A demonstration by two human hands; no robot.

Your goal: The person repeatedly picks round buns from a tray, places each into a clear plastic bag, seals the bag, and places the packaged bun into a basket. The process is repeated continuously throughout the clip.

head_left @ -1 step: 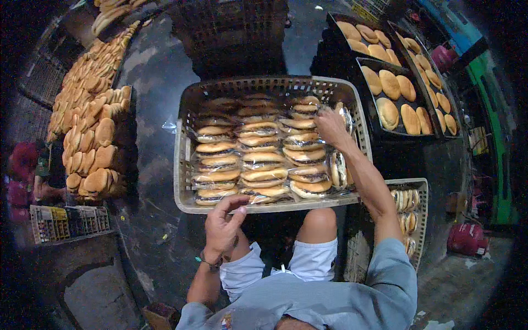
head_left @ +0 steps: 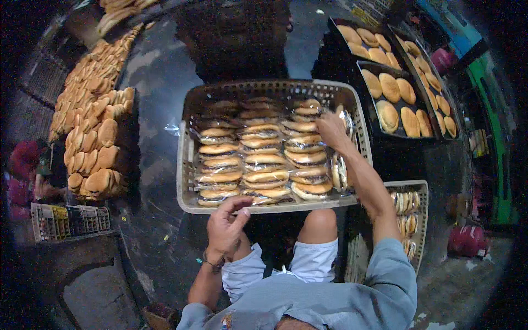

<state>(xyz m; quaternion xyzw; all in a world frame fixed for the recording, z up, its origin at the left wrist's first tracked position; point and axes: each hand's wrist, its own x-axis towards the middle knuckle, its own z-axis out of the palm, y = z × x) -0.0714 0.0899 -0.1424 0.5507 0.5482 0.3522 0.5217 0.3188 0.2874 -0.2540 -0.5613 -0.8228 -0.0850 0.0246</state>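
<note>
A grey perforated plastic crate (head_left: 275, 209) holds several rows of filled oval buns (head_left: 264, 176) in clear wrappers, with a few turned sideways along its right side. My right hand (head_left: 333, 127) reaches into the crate's upper right part, its fingers bent at a wrapped bun (head_left: 345, 124) there; its fingertips are partly hidden. My left hand (head_left: 225, 231) rests at the crate's front rim, left of centre, with thumb and fingers apart and loosely curved, holding nothing.
Piles of plain buns (head_left: 93, 137) lie at left; black baking trays (head_left: 410, 110) with buns stand at upper right. A second crate (head_left: 423, 203) of wrapped buns sits at lower right, near a maroon cylinder (head_left: 465, 242). A small crate (head_left: 71, 220) is at left, below some pink objects (head_left: 25, 165).
The whole picture sits a few pixels lower and to the right. Both hands keep nearly the same pose and place relative to the crate.
</note>
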